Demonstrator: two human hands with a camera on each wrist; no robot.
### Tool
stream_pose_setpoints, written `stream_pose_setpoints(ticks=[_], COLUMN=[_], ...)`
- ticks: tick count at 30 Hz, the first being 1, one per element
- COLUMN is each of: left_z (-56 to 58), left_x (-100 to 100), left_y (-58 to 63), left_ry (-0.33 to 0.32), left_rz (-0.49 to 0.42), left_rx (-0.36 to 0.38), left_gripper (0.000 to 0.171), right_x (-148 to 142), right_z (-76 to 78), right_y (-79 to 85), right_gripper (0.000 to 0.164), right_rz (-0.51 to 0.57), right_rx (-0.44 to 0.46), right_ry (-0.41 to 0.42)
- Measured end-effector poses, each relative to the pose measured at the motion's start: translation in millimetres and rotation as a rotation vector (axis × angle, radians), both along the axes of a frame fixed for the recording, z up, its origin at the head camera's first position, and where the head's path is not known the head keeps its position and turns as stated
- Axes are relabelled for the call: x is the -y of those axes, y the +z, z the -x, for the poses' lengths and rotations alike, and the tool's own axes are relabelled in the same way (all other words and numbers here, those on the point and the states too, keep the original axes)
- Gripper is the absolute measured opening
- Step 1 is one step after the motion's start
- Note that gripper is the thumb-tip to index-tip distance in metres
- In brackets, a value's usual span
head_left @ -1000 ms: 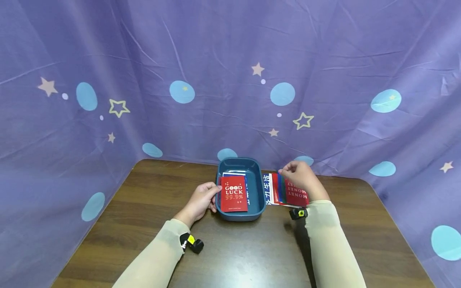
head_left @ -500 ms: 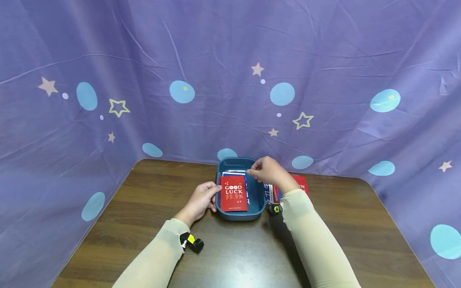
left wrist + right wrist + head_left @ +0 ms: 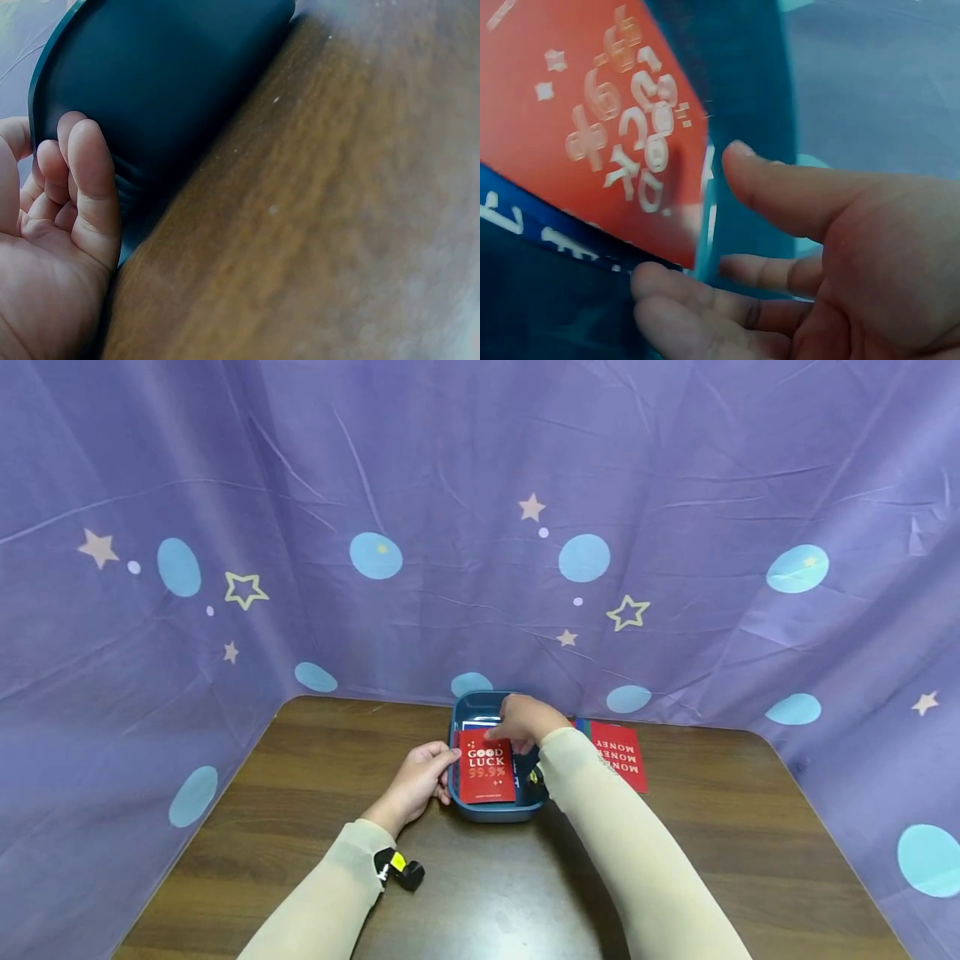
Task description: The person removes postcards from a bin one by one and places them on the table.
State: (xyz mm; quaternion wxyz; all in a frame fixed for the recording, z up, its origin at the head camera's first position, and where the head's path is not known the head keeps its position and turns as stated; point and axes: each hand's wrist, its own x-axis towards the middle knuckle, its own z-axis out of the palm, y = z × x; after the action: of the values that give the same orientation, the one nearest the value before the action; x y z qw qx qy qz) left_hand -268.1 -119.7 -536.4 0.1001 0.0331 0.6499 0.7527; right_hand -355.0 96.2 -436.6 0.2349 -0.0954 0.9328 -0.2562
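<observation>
A dark blue tray (image 3: 498,814) stands at the back of the table. My left hand (image 3: 416,777) grips its left wall, thumb over the rim and fingers against the outside. In the left wrist view the fingers (image 3: 94,165) curl beside the tray wall (image 3: 180,67). A red "GOOD LUCK" card (image 3: 487,781) lies in the tray over a blue and white card (image 3: 532,225); the left thumb tip is at its left edge. My right hand (image 3: 528,722) reaches over the tray at the card's upper right corner. Its thumb and fingers are apart, with nothing seen held between them.
Right of the tray, red "MONEY" cards (image 3: 618,756) lie on the table, partly hidden by the right sleeve. A purple curtain (image 3: 480,527) with stars and dots hangs behind the wooden table (image 3: 315,760).
My right hand has moved left from the cards beside the tray to over the red card in it. The left hand has stayed at the tray's left rim.
</observation>
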Motion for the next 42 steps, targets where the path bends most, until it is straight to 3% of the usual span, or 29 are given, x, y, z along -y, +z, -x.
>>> stream_pose_setpoints(ticks=[5, 9, 13, 19, 23, 28, 33, 36, 40, 42], left_z=[-0.7, -0.8, -0.8, -1.2, -1.2, -0.8, -1.6, -2.3, -2.0, -1.8], left_x=[0, -1, -1, -1, -1, 0, 0, -1, 0, 0], left_y=[1.2, 2.7, 3.8, 4.1, 3.1, 2.3, 3.3, 3.3, 1.7, 0.9], left_ry=[0.001, 0.003, 0.007, 0.011, 0.005, 0.001, 0.005, 0.005, 0.002, 0.002], left_rz=[0.003, 0.010, 0.016, 0.012, 0.005, 0.005, 0.014, 0.015, 0.006, 0.003], left_rx=[-0.001, -0.001, -0.002, -0.006, -0.008, -0.008, -0.011, -0.009, -0.009, -0.011], left_gripper=[0.032, 0.037, 0.040, 0.037, 0.040, 0.043, 0.039, 0.037, 0.037, 0.036], right_x=[8, 12, 11, 4, 0, -5, -11, -19, -36, -47], right_z=[0.5, 0.5, -1.8, -3.5, -3.0, -4.4, -10.5, -12.9, -14.6, -16.5], right_y=[-9.4, -14.2, -9.4, 5.9, 13.0, 17.5, 23.2, 25.7, 26.6, 26.4], right_gripper=[0.061, 0.058, 0.056, 0.070, 0.057, 0.022, 0.030, 0.028, 0.012, 0.015], right_rz=[-0.032, -0.054, -0.048, 0.081, 0.120, 0.026, 0.001, 0.075, 0.262, 0.337], right_rx=[0.012, -0.016, -0.062, -0.090, -0.092, -0.155, -0.234, -0.262, -0.276, -0.292], right_ry=[-0.007, 0.007, 0.000, -0.035, -0.060, -0.070, -0.084, -0.090, -0.095, -0.114])
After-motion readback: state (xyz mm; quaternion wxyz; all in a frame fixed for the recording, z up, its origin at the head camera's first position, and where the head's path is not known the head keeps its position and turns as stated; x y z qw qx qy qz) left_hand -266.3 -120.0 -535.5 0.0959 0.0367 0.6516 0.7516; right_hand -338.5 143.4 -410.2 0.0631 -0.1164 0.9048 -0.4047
